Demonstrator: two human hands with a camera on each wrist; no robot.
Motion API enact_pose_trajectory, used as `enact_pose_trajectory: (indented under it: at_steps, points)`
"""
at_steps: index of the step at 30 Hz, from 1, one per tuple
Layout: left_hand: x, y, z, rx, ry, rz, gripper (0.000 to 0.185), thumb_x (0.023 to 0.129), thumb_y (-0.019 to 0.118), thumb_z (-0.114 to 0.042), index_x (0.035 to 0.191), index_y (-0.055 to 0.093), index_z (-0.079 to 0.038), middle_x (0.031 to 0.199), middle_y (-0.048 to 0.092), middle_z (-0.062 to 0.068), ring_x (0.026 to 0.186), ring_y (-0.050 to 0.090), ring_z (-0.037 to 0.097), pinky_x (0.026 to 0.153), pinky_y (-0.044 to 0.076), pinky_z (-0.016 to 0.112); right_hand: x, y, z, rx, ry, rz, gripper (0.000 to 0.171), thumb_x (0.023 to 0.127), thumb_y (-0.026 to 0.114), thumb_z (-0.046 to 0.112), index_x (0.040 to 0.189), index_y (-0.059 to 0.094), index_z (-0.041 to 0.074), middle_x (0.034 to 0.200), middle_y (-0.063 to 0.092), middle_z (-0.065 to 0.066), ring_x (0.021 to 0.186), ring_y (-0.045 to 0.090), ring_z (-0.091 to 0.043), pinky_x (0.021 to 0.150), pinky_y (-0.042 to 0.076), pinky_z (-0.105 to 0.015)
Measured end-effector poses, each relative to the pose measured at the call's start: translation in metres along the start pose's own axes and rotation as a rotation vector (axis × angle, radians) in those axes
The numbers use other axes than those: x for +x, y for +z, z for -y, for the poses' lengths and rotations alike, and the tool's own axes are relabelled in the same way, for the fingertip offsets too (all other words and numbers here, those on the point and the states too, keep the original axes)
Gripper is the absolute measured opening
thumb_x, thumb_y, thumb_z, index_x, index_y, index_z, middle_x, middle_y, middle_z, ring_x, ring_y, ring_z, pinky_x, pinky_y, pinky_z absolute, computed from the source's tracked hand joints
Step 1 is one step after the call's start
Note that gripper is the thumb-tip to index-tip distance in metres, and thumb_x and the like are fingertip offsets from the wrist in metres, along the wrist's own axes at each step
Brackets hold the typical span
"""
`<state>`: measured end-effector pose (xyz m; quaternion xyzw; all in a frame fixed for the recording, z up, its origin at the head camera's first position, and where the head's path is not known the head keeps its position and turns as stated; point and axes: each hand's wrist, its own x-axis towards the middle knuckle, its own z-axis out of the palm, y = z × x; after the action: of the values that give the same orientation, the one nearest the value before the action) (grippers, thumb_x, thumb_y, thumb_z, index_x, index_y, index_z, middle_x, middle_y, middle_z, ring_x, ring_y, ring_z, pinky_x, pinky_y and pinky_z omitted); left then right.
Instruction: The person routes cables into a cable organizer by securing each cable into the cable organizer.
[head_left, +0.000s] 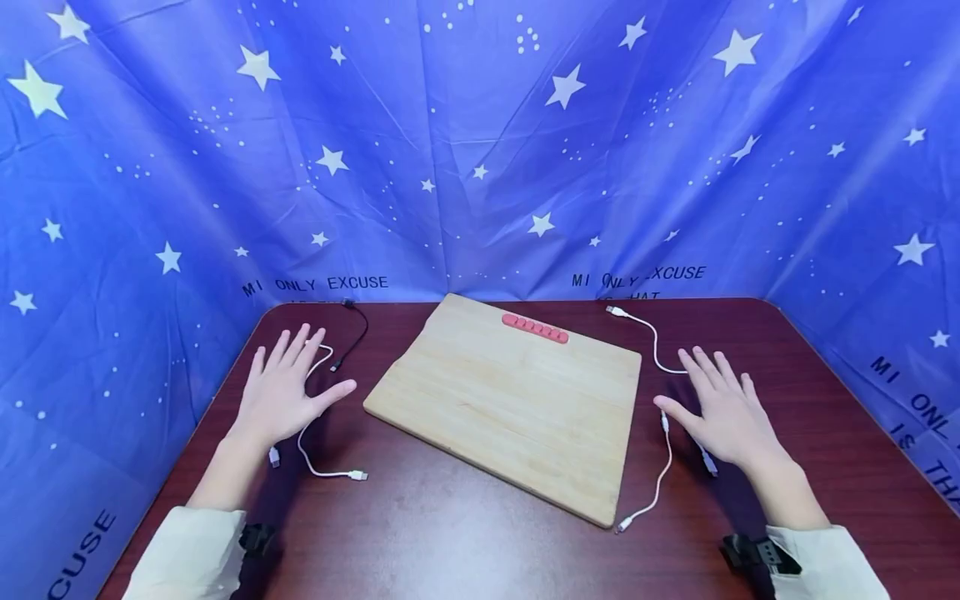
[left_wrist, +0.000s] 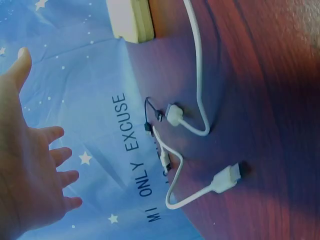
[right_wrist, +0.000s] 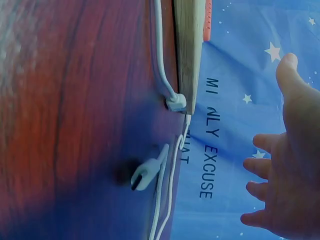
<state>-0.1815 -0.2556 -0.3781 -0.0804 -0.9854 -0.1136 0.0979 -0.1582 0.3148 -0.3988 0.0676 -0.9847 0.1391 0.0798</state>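
Note:
My left hand (head_left: 281, 396), fingers spread and straight, is held above the table over white USB cables (head_left: 358, 476) on the left side. The left wrist view shows this hand (left_wrist: 30, 170) holding nothing, with a white cable plug (left_wrist: 227, 178) lying apart from it. On the right, my right hand (head_left: 727, 412) is likewise spread over white cables (head_left: 666, 471), partly hiding them; its palm (right_wrist: 295, 175) grips nothing. Between the hands lies a wooden board (head_left: 510, 408), turned at an angle. A red notched strip (head_left: 535, 328) sits along its far edge.
A short black cable (head_left: 365, 321) lies behind my left hand. Toward the back right, another white cable (head_left: 655, 337) runs under my right hand. A blue star-patterned cloth (head_left: 450, 125) hangs around the back and sides of the dark red table (head_left: 420, 542).

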Motion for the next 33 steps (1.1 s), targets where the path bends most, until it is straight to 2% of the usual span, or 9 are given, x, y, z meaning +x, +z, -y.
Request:
enact_pose_trajectory:
  at_steps: [9,17,21,33]
  points:
    - [0.005,0.007,-0.008,-0.012,0.007,0.039,0.093,0.083,0.052,-0.07,0.152,0.026,-0.015,0.159,0.024,0.017,0.148,0.016,0.04,0.12,0.007,0.064,0.001,0.004,0.006,0.001,-0.018,0.007,0.082,0.09,0.054,0.057,0.149,0.029,0.005,0.153,0.029,-0.028,0.145,0.015,-0.047,0.111,0.012,-0.074]
    - [0.011,0.018,-0.012,-0.006,0.072,0.083,0.09,0.085,0.052,-0.068,0.151,0.029,-0.012,0.158,0.026,0.018,0.148,0.018,0.04,0.121,0.009,0.061,0.002,0.011,0.01,-0.017,-0.053,-0.003,0.081,0.089,0.056,0.056,0.147,0.034,0.004,0.149,0.034,-0.031,0.142,0.023,-0.048,0.112,0.018,-0.069]
    - [0.012,0.024,-0.014,-0.009,0.091,0.111,0.088,0.085,0.053,-0.066,0.151,0.03,-0.012,0.158,0.027,0.018,0.147,0.02,0.039,0.121,0.01,0.061,0.003,0.013,0.013,-0.039,-0.065,0.016,0.08,0.089,0.056,0.056,0.146,0.036,0.003,0.149,0.035,-0.031,0.14,0.026,-0.048,0.112,0.021,-0.066]
    - [0.013,0.035,-0.022,-0.006,0.163,0.143,0.083,0.084,0.057,-0.061,0.147,0.038,-0.009,0.155,0.034,0.017,0.144,0.029,0.039,0.119,0.019,0.062,0.001,0.017,0.019,-0.032,-0.049,0.096,0.08,0.09,0.053,0.06,0.146,0.036,0.005,0.153,0.033,-0.024,0.143,0.025,-0.046,0.11,0.021,-0.071]
